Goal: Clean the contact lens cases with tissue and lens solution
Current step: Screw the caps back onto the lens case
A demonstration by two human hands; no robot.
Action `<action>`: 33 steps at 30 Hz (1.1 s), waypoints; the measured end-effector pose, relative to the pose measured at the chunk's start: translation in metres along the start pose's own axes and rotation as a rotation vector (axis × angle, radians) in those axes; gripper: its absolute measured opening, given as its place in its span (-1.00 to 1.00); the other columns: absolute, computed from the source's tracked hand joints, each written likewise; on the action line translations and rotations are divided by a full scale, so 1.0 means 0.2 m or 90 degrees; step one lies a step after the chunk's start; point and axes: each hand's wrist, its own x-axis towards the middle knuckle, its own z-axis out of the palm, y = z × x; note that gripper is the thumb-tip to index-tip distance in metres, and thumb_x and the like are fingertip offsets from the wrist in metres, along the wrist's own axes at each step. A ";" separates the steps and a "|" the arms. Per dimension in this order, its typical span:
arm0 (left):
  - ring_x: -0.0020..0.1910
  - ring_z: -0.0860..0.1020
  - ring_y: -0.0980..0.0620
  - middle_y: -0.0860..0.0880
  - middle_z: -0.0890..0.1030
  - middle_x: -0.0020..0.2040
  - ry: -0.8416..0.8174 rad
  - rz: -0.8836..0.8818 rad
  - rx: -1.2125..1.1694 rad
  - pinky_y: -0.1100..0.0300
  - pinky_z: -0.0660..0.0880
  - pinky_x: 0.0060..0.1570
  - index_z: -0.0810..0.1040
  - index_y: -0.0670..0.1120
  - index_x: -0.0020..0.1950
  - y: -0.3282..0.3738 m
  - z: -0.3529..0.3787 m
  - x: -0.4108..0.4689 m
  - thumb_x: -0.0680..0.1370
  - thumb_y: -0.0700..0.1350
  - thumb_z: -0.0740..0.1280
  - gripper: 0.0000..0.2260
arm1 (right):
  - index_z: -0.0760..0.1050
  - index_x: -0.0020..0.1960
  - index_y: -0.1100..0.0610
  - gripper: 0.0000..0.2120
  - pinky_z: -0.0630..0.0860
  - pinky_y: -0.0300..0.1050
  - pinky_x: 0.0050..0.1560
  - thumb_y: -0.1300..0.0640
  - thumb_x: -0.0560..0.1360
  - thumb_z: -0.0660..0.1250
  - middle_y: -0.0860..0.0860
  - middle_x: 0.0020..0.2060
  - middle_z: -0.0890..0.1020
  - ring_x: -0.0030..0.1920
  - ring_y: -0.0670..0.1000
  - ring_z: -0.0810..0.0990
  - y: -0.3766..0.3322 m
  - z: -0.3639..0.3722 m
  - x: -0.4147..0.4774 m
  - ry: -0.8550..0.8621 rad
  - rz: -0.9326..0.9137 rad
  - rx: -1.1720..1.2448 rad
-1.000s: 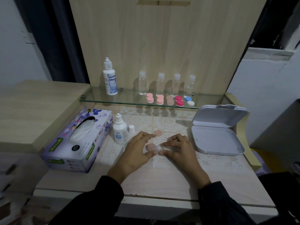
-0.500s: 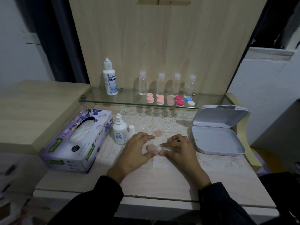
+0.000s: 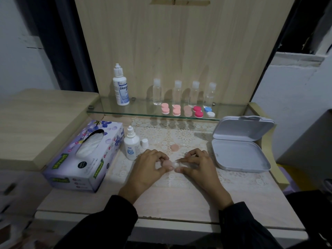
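The left hand [image 3: 150, 166] curls thumb and fingertips round the capped peach end of a contact lens case [image 3: 168, 163], probably to steady it on the surface [image 3: 179, 198]. The right hand [image 3: 195, 164] pinches its white uncapped end; whether tissue sits under those fingers is too small to tell. A loose peach cap [image 3: 174, 147] lies just beyond. The uncapped lens solution bottle [image 3: 132, 147] and the tissue box [image 3: 84, 155] stand to the left, within reach.

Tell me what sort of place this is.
Likely a home dressing table, perhaps in a bedroom: a glass shelf holds lens cases and small bottles against a wooden back panel, with a lace mat and tissue box below.
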 end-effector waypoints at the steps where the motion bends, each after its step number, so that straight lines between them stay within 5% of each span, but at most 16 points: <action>1: -0.12 0.47 0.15 0.19 0.53 -0.17 0.008 -0.001 0.002 0.15 0.42 0.00 0.62 0.04 -0.02 0.00 0.01 0.00 0.33 0.11 0.49 -0.72 | 0.67 -0.05 -0.15 -0.49 0.39 -0.19 -0.05 -0.40 0.13 0.31 -0.18 -0.09 0.51 -0.02 -0.13 0.40 0.00 0.00 0.00 0.000 0.000 0.001; 11: -0.05 0.50 0.06 0.04 0.63 -0.09 0.014 0.035 -0.007 0.17 0.43 -0.01 0.66 -0.04 -0.01 -0.01 0.04 0.00 0.36 -0.07 0.51 -0.78 | 0.66 -0.06 -0.19 -0.59 0.41 -0.13 -0.01 -0.31 0.15 0.42 -0.21 -0.08 0.49 0.01 -0.12 0.41 0.01 0.01 0.02 -0.010 0.012 -0.013; 15: -0.06 0.48 0.09 0.05 0.62 -0.11 0.021 0.001 -0.039 0.26 0.39 -0.03 0.66 -0.02 -0.01 0.00 0.03 -0.01 0.35 -0.06 0.52 -0.76 | 0.63 -0.01 -0.18 -0.54 0.41 -0.13 0.04 -0.36 0.17 0.39 -0.15 -0.06 0.49 0.02 -0.09 0.46 0.01 -0.06 0.08 -0.132 -0.016 -0.028; 18: -0.08 0.48 0.10 0.07 0.60 -0.13 0.021 -0.008 -0.053 0.30 0.38 -0.04 0.66 -0.02 -0.01 0.00 0.03 -0.01 0.34 -0.06 0.53 -0.76 | 0.60 0.06 -0.07 -0.76 0.47 -0.15 0.00 -0.07 0.41 0.42 -0.06 -0.02 0.54 -0.01 -0.04 0.51 -0.01 -0.07 0.19 -0.152 0.037 0.020; 21: -0.08 0.49 0.09 0.09 0.59 -0.14 0.020 -0.013 -0.063 0.23 0.41 -0.03 0.66 -0.02 -0.02 0.00 0.03 -0.01 0.34 -0.06 0.53 -0.76 | 0.51 0.24 -0.09 -0.66 0.46 -0.02 0.03 0.07 0.48 0.35 -0.06 0.07 0.52 0.08 -0.01 0.46 0.00 0.01 0.27 -0.099 -0.016 -0.078; 24: -0.09 0.49 0.10 0.08 0.59 -0.15 0.023 -0.012 -0.068 0.25 0.41 -0.04 0.67 -0.03 -0.03 0.01 0.03 -0.01 0.33 -0.06 0.53 -0.76 | 0.56 0.20 -0.04 -0.69 0.44 0.01 0.02 0.16 0.48 0.33 -0.05 0.07 0.54 0.07 0.04 0.43 0.00 0.06 0.29 -0.124 -0.047 -0.117; 30: -0.14 0.49 0.14 0.10 0.57 -0.18 0.028 -0.017 -0.076 0.45 0.34 -0.12 0.67 -0.02 -0.05 0.00 0.02 -0.01 0.31 -0.06 0.55 -0.76 | 0.60 0.08 0.03 -0.77 0.35 -0.42 -0.12 0.26 0.48 0.33 -0.07 -0.05 0.55 -0.11 -0.18 0.47 -0.04 -0.05 0.20 -0.139 -0.034 0.033; 33: -0.17 0.48 0.18 0.10 0.57 -0.19 0.035 -0.016 -0.083 0.51 0.30 -0.15 0.67 -0.02 -0.07 0.00 0.02 -0.01 0.29 -0.09 0.56 -0.76 | 0.61 0.09 0.02 -0.72 0.37 -0.37 -0.12 0.28 0.44 0.35 -0.08 -0.04 0.56 -0.13 -0.20 0.47 -0.05 -0.08 0.11 -0.183 -0.075 0.004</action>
